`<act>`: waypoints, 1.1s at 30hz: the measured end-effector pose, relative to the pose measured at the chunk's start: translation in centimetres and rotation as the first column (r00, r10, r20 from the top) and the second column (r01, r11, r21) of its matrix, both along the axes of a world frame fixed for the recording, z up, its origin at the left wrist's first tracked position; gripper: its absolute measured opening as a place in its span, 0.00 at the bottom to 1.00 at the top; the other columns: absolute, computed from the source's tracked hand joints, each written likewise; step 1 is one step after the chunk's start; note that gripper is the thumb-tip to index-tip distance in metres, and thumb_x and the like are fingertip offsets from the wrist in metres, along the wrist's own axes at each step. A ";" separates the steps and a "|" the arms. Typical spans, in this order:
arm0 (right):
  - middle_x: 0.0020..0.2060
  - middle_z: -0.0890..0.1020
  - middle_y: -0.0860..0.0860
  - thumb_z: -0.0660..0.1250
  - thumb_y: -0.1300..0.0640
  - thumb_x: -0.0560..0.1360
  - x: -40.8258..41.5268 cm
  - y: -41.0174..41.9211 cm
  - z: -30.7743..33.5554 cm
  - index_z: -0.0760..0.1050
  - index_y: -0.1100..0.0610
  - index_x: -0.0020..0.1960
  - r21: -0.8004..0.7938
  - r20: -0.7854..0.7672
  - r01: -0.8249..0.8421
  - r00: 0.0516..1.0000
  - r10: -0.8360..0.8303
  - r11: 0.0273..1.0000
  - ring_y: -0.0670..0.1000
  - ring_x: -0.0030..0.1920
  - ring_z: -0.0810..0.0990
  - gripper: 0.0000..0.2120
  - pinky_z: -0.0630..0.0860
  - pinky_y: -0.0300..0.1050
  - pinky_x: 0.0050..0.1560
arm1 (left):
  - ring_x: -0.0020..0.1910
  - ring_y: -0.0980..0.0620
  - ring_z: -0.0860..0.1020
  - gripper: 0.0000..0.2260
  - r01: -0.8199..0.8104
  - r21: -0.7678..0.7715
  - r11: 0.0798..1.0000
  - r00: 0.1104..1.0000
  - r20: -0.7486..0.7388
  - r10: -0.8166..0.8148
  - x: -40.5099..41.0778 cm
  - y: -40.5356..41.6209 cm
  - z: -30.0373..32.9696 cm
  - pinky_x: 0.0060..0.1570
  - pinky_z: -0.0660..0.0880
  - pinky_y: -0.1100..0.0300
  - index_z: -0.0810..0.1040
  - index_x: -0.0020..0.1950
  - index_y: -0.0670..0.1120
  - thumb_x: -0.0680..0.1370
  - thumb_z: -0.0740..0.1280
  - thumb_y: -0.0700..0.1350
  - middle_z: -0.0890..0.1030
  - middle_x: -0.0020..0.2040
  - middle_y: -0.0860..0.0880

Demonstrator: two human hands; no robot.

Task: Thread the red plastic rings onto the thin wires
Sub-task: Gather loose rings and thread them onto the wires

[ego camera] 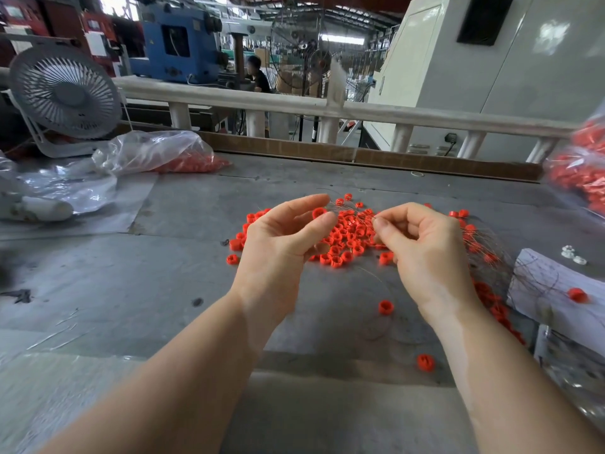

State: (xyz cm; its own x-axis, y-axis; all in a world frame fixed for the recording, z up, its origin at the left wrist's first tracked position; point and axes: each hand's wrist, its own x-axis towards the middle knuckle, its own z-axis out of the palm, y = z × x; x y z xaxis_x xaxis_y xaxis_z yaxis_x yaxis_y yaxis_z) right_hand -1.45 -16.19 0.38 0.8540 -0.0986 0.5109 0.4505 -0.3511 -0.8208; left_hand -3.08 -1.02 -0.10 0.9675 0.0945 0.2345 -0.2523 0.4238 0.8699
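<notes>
A heap of small red plastic rings (350, 235) lies on the grey table (163, 273), just beyond both hands. My left hand (278, 237) hovers over the heap's left side and pinches one red ring (318, 212) between thumb and forefinger. My right hand (422, 247) is curled, its thumb and forefinger pinching thin wires (353, 209) that run left toward the ring. More thin wires (491, 244) fan out to the right of that hand. Single rings (385, 307) lie nearer to me.
A clear bag of red rings (183, 158) lies at the back left by a grey fan (65, 93). Another bag of red rings (579, 172) sits at the right edge. White paper (540, 290) with a ring and wires is at the right. A white railing (294, 106) runs behind.
</notes>
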 end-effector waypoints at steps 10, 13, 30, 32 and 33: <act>0.35 0.82 0.44 0.72 0.59 0.70 -1.4 1.0 0.6 0.80 0.48 0.46 -0.108 0.161 -0.226 0.957 0.242 0.968 0.43 0.35 0.78 0.08 0.70 0.33 0.36 | 0.27 0.59 0.74 0.10 -0.016 0.243 0.970 1.000 0.028 0.010 -0.5 -0.5 0.1 0.25 0.69 0.66 0.83 0.34 0.49 0.66 0.69 0.55 0.78 0.29 0.53; 0.33 0.82 0.40 0.72 0.61 0.70 -1.3 1.2 0.6 0.80 0.47 0.43 -0.125 0.204 -0.214 0.950 0.236 0.969 0.41 0.34 0.78 0.09 0.69 0.31 0.35 | 0.29 0.59 0.74 0.10 0.032 0.260 0.965 0.997 0.060 -0.049 -0.6 -0.6 0.0 0.26 0.70 0.66 0.84 0.36 0.49 0.66 0.68 0.54 0.81 0.31 0.53; 0.36 0.83 0.44 0.71 0.63 0.70 -1.2 0.7 0.9 0.80 0.47 0.41 0.011 0.174 -0.217 0.962 0.212 0.976 0.44 0.36 0.80 0.11 0.74 0.49 0.35 | 0.30 0.59 0.73 0.10 0.082 0.299 0.951 0.983 0.136 -0.127 -0.7 -0.7 0.1 0.27 0.69 0.67 0.82 0.51 0.48 0.74 0.67 0.36 0.79 0.32 0.54; 0.36 0.83 0.44 0.71 0.64 0.70 -1.2 0.7 0.9 0.80 0.47 0.40 -0.003 0.176 -0.209 0.962 0.206 0.978 0.44 0.35 0.79 0.11 0.74 0.48 0.34 | 0.30 0.59 0.73 0.10 0.097 0.299 0.949 0.983 0.124 -0.139 -0.7 -0.7 0.1 0.27 0.69 0.66 0.82 0.52 0.47 0.72 0.68 0.37 0.79 0.31 0.54; 0.35 0.83 0.44 0.72 0.64 0.70 -1.2 0.7 0.9 0.80 0.47 0.40 -0.010 0.178 -0.205 0.963 0.203 0.979 0.44 0.35 0.79 0.11 0.74 0.47 0.34 | 0.30 0.59 0.74 0.11 0.104 0.295 0.950 0.983 0.118 -0.144 -0.7 -0.7 0.1 0.27 0.69 0.66 0.82 0.52 0.47 0.71 0.69 0.39 0.79 0.32 0.54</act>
